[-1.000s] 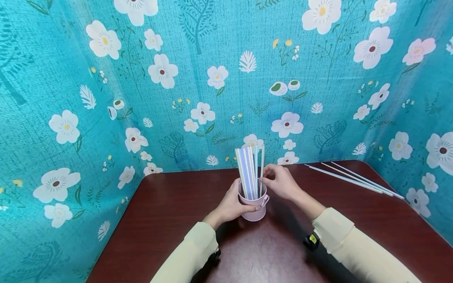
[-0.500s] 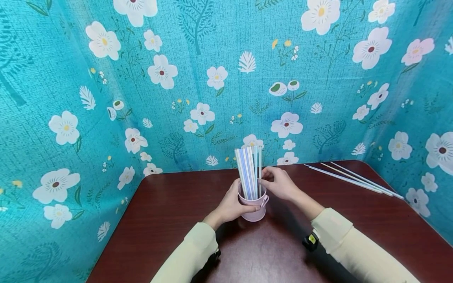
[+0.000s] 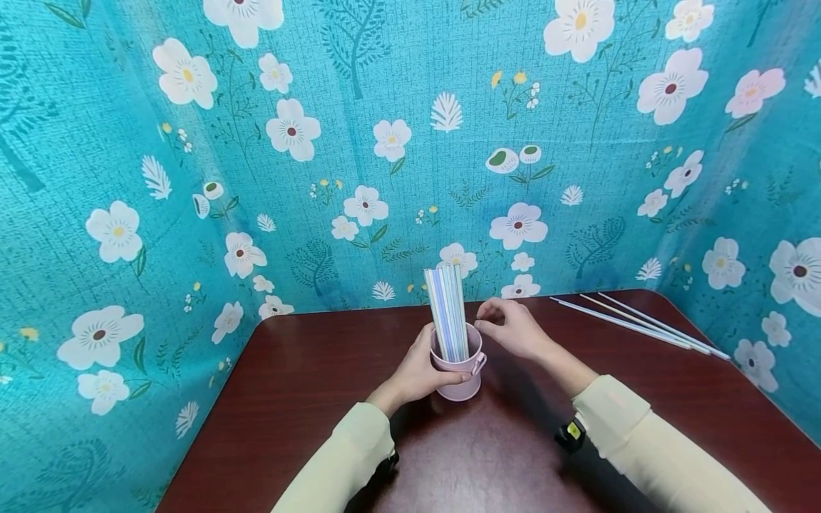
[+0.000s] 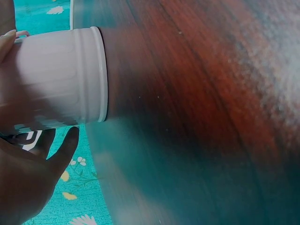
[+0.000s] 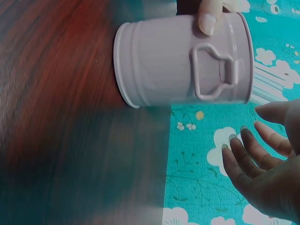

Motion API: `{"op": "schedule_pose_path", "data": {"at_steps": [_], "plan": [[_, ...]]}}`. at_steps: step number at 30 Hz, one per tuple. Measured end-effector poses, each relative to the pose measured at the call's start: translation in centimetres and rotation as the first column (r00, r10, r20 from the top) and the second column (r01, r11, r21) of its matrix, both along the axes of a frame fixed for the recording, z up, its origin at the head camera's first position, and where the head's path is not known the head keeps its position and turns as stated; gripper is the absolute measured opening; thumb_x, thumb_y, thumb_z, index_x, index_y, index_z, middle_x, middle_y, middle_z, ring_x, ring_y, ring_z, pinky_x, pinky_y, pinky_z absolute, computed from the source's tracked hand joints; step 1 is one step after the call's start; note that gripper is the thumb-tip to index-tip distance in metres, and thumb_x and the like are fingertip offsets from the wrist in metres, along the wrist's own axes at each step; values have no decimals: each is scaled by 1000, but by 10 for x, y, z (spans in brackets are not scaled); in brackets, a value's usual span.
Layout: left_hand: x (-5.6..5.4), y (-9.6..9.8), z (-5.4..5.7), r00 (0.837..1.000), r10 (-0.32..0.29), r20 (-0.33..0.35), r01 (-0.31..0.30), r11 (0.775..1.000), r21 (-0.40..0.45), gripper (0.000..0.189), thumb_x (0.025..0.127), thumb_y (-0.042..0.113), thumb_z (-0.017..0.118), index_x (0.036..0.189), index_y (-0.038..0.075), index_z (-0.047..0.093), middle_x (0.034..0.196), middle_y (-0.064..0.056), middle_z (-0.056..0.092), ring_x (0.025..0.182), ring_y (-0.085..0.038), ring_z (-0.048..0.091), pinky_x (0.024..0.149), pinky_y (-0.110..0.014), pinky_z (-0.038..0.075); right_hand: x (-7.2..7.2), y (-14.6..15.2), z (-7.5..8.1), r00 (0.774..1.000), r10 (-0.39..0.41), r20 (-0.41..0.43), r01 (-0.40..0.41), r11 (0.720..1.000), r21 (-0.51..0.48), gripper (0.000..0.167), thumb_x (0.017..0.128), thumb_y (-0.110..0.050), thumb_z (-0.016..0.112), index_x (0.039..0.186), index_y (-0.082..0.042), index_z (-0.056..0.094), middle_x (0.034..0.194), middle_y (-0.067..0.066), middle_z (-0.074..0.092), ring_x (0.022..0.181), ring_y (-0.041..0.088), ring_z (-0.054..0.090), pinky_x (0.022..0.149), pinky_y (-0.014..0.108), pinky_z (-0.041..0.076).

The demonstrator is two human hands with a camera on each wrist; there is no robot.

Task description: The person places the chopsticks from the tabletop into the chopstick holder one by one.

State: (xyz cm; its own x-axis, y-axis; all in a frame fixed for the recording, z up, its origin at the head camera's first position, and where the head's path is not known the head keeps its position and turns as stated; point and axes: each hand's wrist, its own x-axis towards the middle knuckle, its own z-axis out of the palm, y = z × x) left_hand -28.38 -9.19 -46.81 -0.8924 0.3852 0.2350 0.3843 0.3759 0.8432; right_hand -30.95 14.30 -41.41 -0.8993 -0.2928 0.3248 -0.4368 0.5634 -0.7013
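Note:
A small pale pink bucket (image 3: 457,385) stands upright on the table, a loop handle (image 5: 206,75) on its right side. My left hand (image 3: 417,367) grips it from the left, thumb across the front below the rim. In the left wrist view, the fingers of that hand (image 4: 28,180) curve round the bucket. Several pastel straws (image 3: 449,313) stand bunched inside, leaning slightly left. My right hand (image 3: 515,331) hovers just right of the rim. In the right wrist view, that hand (image 5: 267,164) has its thumb and fingers apart with nothing between them.
Several loose straws (image 3: 641,324) lie side by side at the back right of the dark red-brown table (image 3: 308,399). A turquoise flowered cloth (image 3: 359,157) hangs close behind the table and along its sides.
The right-hand straw in the bucket, pinched earlier by my right hand, now leans left against the bunch. My right hand has let go and drawn slightly right. The left hand keeps its grip.

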Motion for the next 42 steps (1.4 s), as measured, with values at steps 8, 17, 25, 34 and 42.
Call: {"op": "schedule_pose_path", "data": {"at_steps": [8,17,25,34,42], "plan": [[1,2,1,1000,1,9,-2,1000,23,107,72,22,95,156,21,29,147,-3,45,131,-21,49,112,-45,39,-5,22,7,999,-34,-7,34,999,14,12,96,-12,71,104,-4,69,96,8,71,89,23,67,81,41,54],[3,1,3,1000,9,19,-8,1000,-7,105,73,32,95,155,23,31,146,-1,45,131,-16,48,111,-41,39,-15,60,8,995,-104,4,103,993,64,17,98,-12,68,109,1,66,102,14,69,93,30,65,85,45,51],[4,2,5,1000,11,17,-11,1000,-3,105,73,28,95,155,22,31,146,-2,45,131,-17,49,112,-41,39,-21,94,-1,986,-166,17,162,979,124,20,99,-17,67,109,0,65,105,19,68,97,35,62,84,49,49],[26,4,37,999,-21,44,19,999,43,98,76,6,89,154,3,30,147,-18,44,132,-34,48,112,-50,38,-31,138,-22,965,-256,48,245,955,167,28,97,-19,67,112,4,64,111,26,66,101,40,62,81,48,48],[12,3,16,1000,-12,25,11,999,34,101,75,16,93,155,12,31,147,-9,46,131,-26,49,112,-48,38,-37,180,-43,940,-341,31,326,920,217,33,95,-16,66,113,11,61,112,35,65,101,48,61,83,56,48]]}}
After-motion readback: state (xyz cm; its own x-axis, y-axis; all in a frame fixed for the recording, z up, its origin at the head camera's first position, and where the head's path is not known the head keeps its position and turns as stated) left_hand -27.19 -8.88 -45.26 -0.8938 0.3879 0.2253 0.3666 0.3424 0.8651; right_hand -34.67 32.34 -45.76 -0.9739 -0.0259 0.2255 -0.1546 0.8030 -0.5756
